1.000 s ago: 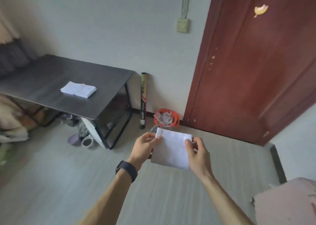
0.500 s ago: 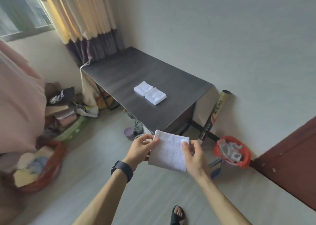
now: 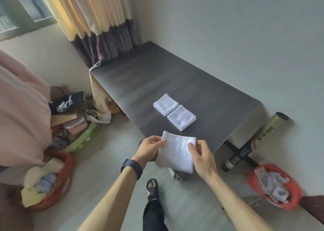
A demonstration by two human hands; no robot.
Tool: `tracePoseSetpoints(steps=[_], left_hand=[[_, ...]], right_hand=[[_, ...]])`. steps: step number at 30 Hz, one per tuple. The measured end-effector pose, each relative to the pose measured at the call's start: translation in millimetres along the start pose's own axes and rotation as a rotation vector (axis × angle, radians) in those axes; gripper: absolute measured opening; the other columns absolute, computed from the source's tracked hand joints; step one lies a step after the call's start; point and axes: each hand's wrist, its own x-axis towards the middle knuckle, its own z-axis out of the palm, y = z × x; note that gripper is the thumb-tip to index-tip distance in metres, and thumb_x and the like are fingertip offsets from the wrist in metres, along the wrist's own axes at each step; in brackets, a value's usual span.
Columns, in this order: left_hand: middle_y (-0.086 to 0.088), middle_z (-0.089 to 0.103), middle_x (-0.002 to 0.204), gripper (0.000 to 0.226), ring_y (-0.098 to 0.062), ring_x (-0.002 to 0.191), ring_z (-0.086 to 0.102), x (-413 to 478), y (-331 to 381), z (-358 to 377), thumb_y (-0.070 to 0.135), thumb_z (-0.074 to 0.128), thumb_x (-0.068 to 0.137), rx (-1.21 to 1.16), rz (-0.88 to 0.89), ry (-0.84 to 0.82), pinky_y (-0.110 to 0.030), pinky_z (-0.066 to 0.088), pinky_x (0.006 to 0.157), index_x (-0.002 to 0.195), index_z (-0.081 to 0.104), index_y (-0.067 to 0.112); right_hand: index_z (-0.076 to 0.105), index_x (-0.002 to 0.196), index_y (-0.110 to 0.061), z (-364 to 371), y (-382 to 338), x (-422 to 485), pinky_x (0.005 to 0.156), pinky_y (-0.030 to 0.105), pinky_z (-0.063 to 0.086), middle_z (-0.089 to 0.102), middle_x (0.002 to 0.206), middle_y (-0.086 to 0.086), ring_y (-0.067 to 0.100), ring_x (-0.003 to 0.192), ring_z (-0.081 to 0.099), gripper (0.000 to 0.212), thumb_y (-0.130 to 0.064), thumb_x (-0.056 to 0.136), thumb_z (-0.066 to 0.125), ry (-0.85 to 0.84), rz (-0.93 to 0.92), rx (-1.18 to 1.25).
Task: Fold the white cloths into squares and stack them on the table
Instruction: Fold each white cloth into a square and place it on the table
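Observation:
I hold a folded white cloth in front of me, just at the near edge of the dark table. My left hand pinches its upper left corner. My right hand pinches its upper right corner, thumb on the front. Two folded white squares lie side by side on the table: one farther, one nearer to me. They touch at an edge.
A bat leans against the wall right of the table. An orange bin sits on the floor at right. Bags and a green basket of clutter stand at left. A curtain hangs behind the table. My sandalled foot is below.
My view has swung left from the door to the table, and I have come closer to it. Both hands keep the same hold on the cloth.

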Motion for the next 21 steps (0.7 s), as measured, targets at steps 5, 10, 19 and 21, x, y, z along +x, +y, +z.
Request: tracePoseSetpoints(steps=[5, 10, 19, 21], left_hand=[[0.001, 0.073, 0.086, 0.029, -0.017, 0.07, 0.067, 121.9, 33.5, -35.1, 0.042, 0.068, 0.086, 0.121, 0.002, -0.063, -0.035, 0.057, 0.061, 0.099, 0.07, 0.016], [0.004, 0.071, 0.09, 0.026, -0.016, 0.074, 0.067, 230.5, 69.1, -67.0, 0.047, 0.065, 0.088, 0.288, 0.0, -0.144, -0.027, 0.051, 0.059, 0.099, 0.067, 0.023], [0.007, 0.065, 0.105, 0.026, -0.015, 0.098, 0.06, 397.0, 103.0, -79.4, 0.044, 0.06, 0.091, 0.54, 0.038, -0.165, -0.019, 0.042, 0.063, 0.113, 0.063, 0.03], [0.009, 0.064, 0.103, 0.024, -0.013, 0.095, 0.059, 422.7, 104.8, -77.8, 0.043, 0.06, 0.092, 0.567, 0.047, -0.174, -0.018, 0.041, 0.063, 0.112, 0.062, 0.031]], right_hand=[[0.057, 0.095, -0.023, 52.8, -14.4, 97.8, 0.068, 0.025, 0.046, 0.067, 0.088, -0.004, 0.018, 0.083, 0.062, 0.01, -0.033, 0.096, 0.056, 0.013, 0.096, -0.063], [0.053, 0.107, -0.023, 99.2, -26.2, 180.0, 0.071, 0.028, 0.048, 0.063, 0.096, -0.006, 0.012, 0.083, 0.061, 0.017, -0.038, 0.099, 0.05, 0.081, 0.289, -0.113], [0.051, 0.102, -0.027, 160.3, -22.6, 314.7, 0.075, 0.047, 0.06, 0.064, 0.095, -0.007, 0.019, 0.08, 0.068, 0.019, -0.044, 0.095, 0.049, 0.168, 0.469, -0.098], [0.052, 0.101, -0.024, 167.4, -20.7, 339.2, 0.067, 0.043, 0.06, 0.065, 0.091, -0.006, 0.019, 0.078, 0.069, 0.018, -0.041, 0.096, 0.047, 0.198, 0.495, -0.099]])
